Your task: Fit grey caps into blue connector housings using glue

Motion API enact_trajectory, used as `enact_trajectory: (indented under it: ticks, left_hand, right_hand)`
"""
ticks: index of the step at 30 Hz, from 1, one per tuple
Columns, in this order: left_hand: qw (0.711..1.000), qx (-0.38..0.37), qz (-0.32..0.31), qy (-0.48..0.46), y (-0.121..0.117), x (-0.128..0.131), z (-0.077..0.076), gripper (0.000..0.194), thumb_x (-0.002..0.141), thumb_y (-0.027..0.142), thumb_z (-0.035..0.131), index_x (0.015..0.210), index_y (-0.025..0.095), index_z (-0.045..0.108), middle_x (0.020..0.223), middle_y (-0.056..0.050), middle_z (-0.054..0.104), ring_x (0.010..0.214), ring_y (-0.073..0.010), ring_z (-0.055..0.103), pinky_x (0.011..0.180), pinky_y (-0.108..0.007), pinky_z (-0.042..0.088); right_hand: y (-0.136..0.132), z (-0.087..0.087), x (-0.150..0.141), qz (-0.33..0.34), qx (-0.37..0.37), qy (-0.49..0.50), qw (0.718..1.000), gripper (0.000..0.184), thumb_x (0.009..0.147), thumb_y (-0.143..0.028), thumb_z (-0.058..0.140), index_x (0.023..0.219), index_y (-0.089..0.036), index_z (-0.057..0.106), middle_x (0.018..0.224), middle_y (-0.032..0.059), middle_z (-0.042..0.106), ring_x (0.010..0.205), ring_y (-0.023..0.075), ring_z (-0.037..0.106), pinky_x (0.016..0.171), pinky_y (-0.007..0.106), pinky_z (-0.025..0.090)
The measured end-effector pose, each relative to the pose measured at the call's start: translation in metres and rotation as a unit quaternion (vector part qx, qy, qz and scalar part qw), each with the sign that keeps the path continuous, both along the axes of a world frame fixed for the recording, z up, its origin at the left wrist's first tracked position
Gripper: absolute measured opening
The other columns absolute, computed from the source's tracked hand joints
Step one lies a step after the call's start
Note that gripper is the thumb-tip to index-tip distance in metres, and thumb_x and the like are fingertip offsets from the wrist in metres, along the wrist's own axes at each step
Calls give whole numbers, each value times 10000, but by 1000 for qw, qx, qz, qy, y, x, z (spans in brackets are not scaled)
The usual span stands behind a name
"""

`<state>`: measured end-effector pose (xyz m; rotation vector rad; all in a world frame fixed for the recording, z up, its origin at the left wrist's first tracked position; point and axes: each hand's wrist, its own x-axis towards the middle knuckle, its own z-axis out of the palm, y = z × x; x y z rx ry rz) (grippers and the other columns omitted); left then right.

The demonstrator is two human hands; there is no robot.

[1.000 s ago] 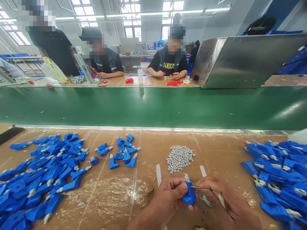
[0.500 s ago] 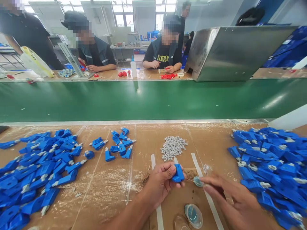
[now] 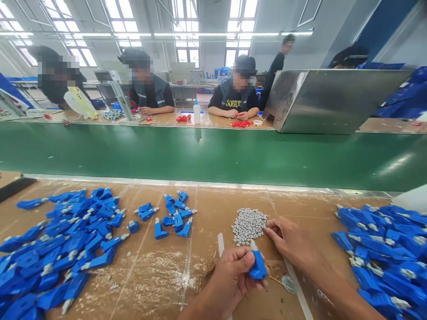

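"While the green conveyor belt (image 3: pixel 213 153) spans the view, what lies on the brown table (image 3: pixel 207 209) before it?"

"Two big heaps of blue plastic parts, the left heap (image 3: pixel 63 249) and the right heap (image 3: pixel 390 249), plus a looser cluster (image 3: pixel 175 213) nearer the left one. They overlap too much to count."

"And the held part?"

"One blue plastic part (image 3: pixel 259 265), blocky, its pale tip (image 3: pixel 253 245) pointing up and away, just below the grey pieces (image 3: pixel 250 226). Those form one pile, too many to count. One clear round dish (image 3: pixel 288 284) lies near the right forearm, a thin stick (image 3: pixel 276 280) beside it."

"How are the fingers?"

"The left hand (image 3: pixel 238 271) has its fingers clamped on the blue part, thumb on top. The right hand (image 3: pixel 290 240) holds thumb and forefinger close together at the pile's right edge; I can't tell whether they meet or pinch a piece."
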<state>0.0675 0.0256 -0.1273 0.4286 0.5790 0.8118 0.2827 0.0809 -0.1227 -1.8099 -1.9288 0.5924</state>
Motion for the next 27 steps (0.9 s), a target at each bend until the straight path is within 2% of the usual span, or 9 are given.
enact_trajectory:
  ticks: [4, 7, 13, 15, 17, 19, 23, 27]
  left_hand:
    - [1000, -1, 4, 1, -2, 2, -5, 537, 693, 539, 951, 815, 86, 690, 751, -102, 722, 589, -135, 680, 542, -202, 465]
    - [1000, 6, 4, 1, -2, 4, -11, 558, 691, 558, 945, 855, 79, 709, 768, -117, 738, 584, -143, 680, 526, -208, 446]
    - [1000, 21, -5, -14, 1, 2, -19, 524, 729, 541, 934, 850, 89, 697, 783, -104, 743, 592, -137, 686, 515, -202, 434]
    - [1000, 23, -13, -18, 2, 1, -23, 512, 756, 532, 922, 882, 89, 700, 806, -109, 753, 613, -136, 699, 530, -197, 445]
    - [999, 27, -17, -18, 3, 1, -29, 502, 783, 526, 907, 919, 86, 708, 836, -121, 765, 633, -137, 712, 538, -193, 452]
    - [999, 27, -10, -23, 3, 4, -36, 524, 762, 543, 914, 914, 84, 712, 821, -125, 766, 602, -137, 704, 501, -188, 433]
    - [999, 22, 14, -34, 3, 11, -49, 530, 717, 543, 931, 860, 83, 710, 736, -122, 750, 529, -141, 683, 434, -177, 389]
    - [999, 19, 18, -33, 3, 12, -48, 512, 733, 531, 925, 858, 77, 724, 740, -130, 759, 524, -140, 689, 428, -171, 400]
  right_hand:
    - [5, 3, 6, -12, -32, 38, 999, 255, 801, -452, 590, 715, -240, 702, 748, 120, 766, 750, 338, 678, 704, 435, 442]
    - [3, 11, 9, -11, -84, 104, 991, 323, 791, -538, 625, 725, -238, 725, 728, 106, 789, 722, 328, 708, 692, 427, 475]
    - [-3, 11, 6, -32, -151, 268, 951, 357, 710, -559, 815, 709, -211, 739, 686, 58, 780, 713, 280, 743, 710, 385, 549]
    - [-5, 10, 6, -46, -167, 332, 927, 405, 676, -570, 888, 768, -192, 777, 707, 43, 769, 709, 250, 734, 708, 365, 565]
    - [-9, 12, 6, -54, -183, 398, 897, 484, 668, -586, 934, 913, -181, 831, 742, 24, 754, 701, 207, 718, 701, 331, 577]
    - [-15, 16, 7, -59, -196, 456, 866, 544, 669, -590, 964, 1019, -188, 855, 761, 2, 728, 686, 154, 691, 683, 272, 574]
    - [-32, 24, 4, -59, -213, 532, 817, 441, 665, -547, 1009, 897, -203, 858, 807, -16, 713, 674, 73, 657, 654, 152, 553]
    - [-46, 28, -4, -85, -255, 601, 752, 341, 667, -403, 1051, 849, -196, 849, 825, -5, 760, 681, 64, 707, 647, 108, 577]
